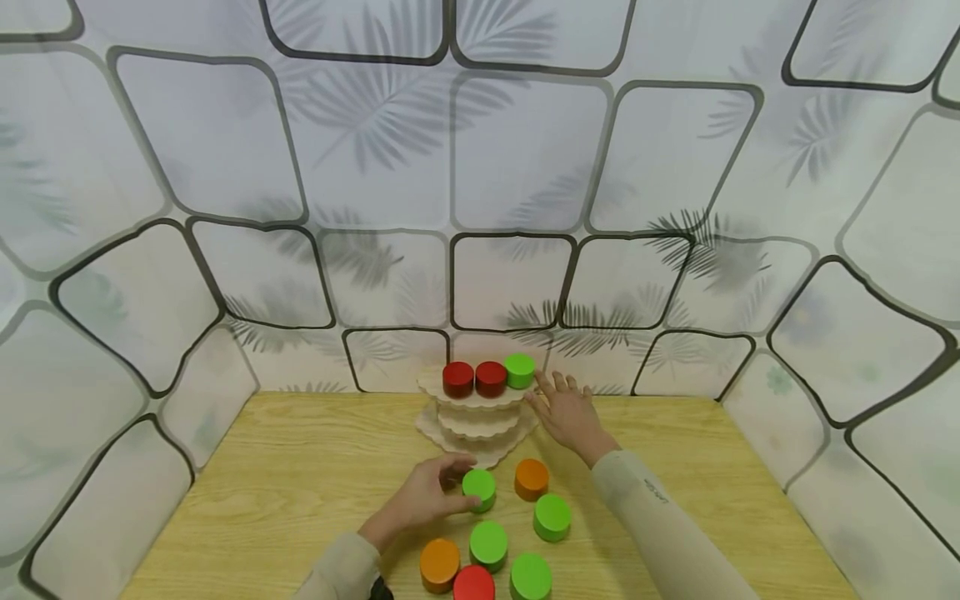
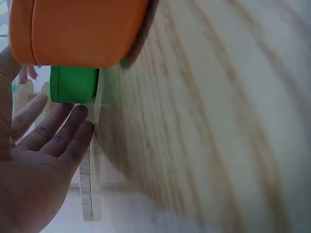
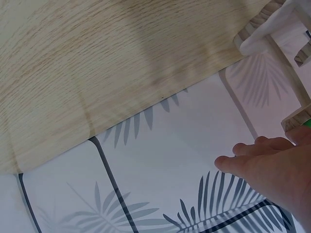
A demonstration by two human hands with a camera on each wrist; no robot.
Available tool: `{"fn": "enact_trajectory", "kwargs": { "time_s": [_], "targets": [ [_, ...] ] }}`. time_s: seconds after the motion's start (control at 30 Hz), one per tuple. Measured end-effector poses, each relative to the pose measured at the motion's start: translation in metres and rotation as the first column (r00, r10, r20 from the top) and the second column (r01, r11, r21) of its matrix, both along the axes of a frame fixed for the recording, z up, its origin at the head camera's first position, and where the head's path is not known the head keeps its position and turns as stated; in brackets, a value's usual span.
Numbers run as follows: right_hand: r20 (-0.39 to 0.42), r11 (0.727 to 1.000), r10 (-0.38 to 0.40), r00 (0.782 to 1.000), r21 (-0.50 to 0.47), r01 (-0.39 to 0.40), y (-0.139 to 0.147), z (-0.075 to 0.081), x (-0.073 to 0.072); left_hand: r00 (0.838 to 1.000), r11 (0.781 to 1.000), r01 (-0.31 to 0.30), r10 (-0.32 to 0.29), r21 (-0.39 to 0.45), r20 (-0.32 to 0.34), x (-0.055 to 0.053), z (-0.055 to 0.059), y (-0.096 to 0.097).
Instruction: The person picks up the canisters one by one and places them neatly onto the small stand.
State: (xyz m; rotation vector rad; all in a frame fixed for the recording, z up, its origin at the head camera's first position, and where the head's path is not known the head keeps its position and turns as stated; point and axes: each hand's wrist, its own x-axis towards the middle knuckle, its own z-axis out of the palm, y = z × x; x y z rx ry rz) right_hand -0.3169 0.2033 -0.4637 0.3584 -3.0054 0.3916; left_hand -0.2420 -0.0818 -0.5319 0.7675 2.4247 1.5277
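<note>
My left hand [image 1: 431,493] is around the left side of a green round block [image 1: 478,490] on the table, thumb near its front and fingers behind. In the left wrist view its fingers are extended beside that green block [image 2: 75,83]; a firm grip is not visible. My right hand [image 1: 567,410], fingers spread, is at the right edge of the tiered wooden stand [image 1: 480,423]. Beside its fingertips a green block [image 1: 520,371] sits on the top tier, next to two dark red blocks [image 1: 474,379]. In the right wrist view this hand [image 3: 272,167] shows extended fingers.
In front of the stand are an orange block [image 1: 531,479], several green blocks [image 1: 552,517], another orange block [image 1: 439,565] and a red block [image 1: 473,582]. A patterned backdrop [image 1: 517,150] rises behind the wooden table [image 1: 300,483].
</note>
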Motion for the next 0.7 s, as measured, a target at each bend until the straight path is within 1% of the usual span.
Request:
{"fn": "enact_trajectory", "kwargs": {
  "time_s": [0.17, 0.4, 0.7],
  "targets": [
    [0.007, 1.0, -0.004, 1.0, 0.007, 0.004, -0.0001, -0.0004, 0.0, 1.0, 1.0, 0.01, -0.01, -0.018, -0.025, -0.001, -0.0006, 0.0012],
    [0.015, 1.0, -0.006, 1.0, -0.002, 0.006, -0.0005, -0.0001, -0.0003, 1.0, 0.999, 0.015, -0.015, -0.039, -0.022, -0.0021, 0.0003, 0.0025],
    [0.002, 1.0, -0.004, 1.0, -0.002, 0.004, -0.0004, -0.0012, -0.0004, 0.999, 0.997, 0.018, -0.021, -0.069, -0.039, -0.0022, -0.0003, 0.0023]
  ]
}}
